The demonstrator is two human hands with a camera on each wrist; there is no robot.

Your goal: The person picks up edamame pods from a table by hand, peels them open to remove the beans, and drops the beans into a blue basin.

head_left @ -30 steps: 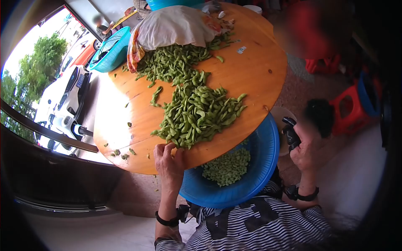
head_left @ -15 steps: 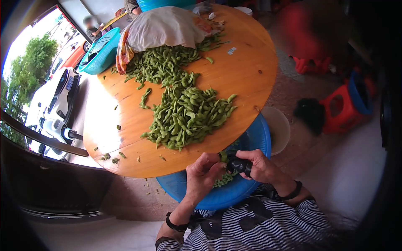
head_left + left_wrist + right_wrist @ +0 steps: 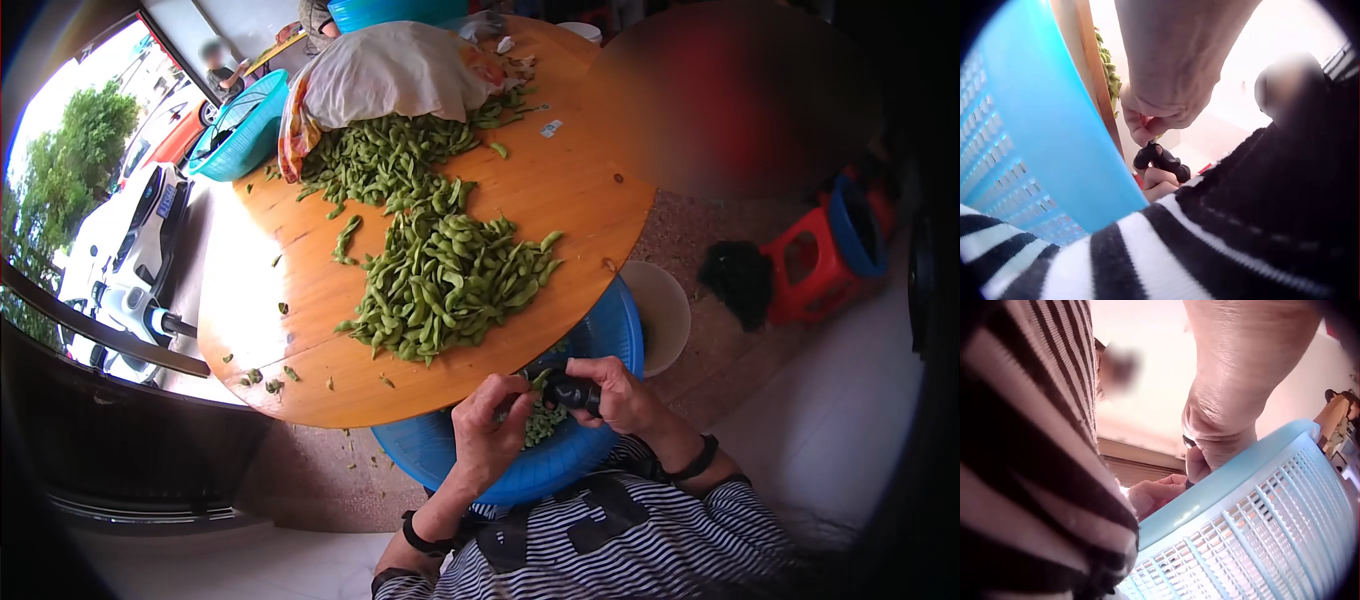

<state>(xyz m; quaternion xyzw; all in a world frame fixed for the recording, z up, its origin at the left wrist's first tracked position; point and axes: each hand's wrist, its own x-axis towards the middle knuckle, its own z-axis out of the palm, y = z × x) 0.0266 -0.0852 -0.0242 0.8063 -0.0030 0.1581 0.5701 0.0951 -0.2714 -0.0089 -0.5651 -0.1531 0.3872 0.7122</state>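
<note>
My left hand point(image 3: 487, 425) pinches a green edamame pod point(image 3: 541, 380) over a blue basin point(image 3: 400, 450). From the right, my right hand point(image 3: 622, 395) meets it, pinching the pod's other end with black-covered fingertips point(image 3: 576, 396). In the left wrist view, the black covers point(image 3: 1169, 164) sit just below the left fingers, with the pod mostly hidden. Shelled green beans point(image 3: 545, 425) lie in the basin, partly behind the hands. Close ahead on the wooden table point(image 3: 590, 200) is a heap of edamame pods point(image 3: 440, 285). The basin's slatted side point(image 3: 1254, 519) hides part of the right hand's work.
A pale cloth point(image 3: 395, 75) covers more pods at the table's far side. A turquoise basket point(image 3: 245, 135) stands at the far left. To the right are a pale bucket point(image 3: 660, 315) and a red stool point(image 3: 800, 260). Another person point(image 3: 220, 75) is in the background.
A second ago my left hand was at the pods by the table edge and my right hand was off to the side. Both came together over the basin on a pod; since then they have barely moved.
</note>
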